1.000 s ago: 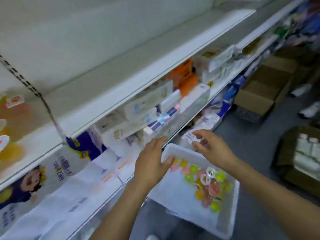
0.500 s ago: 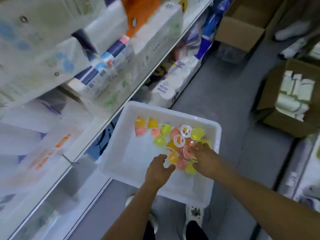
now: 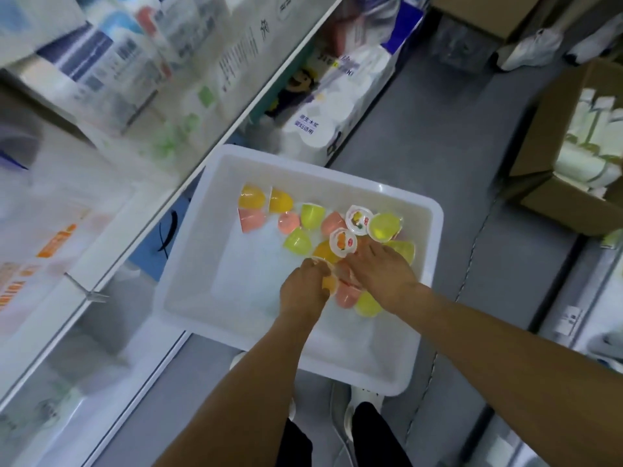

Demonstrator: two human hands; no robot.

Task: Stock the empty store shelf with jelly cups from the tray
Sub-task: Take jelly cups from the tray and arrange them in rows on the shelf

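My left hand curled around an orange jelly cup, right hand flat over neighbouring cups, grip unclear, inside the white tray

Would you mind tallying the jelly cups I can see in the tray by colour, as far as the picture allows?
Jelly cups showing in the white tray, some partly hidden under the left hand and right hand:
Orange: 4
Yellow-green: 5
Pink: 4
Lid-up, colour hidden: 2
Total: 15 visible; more may lie under the hands.
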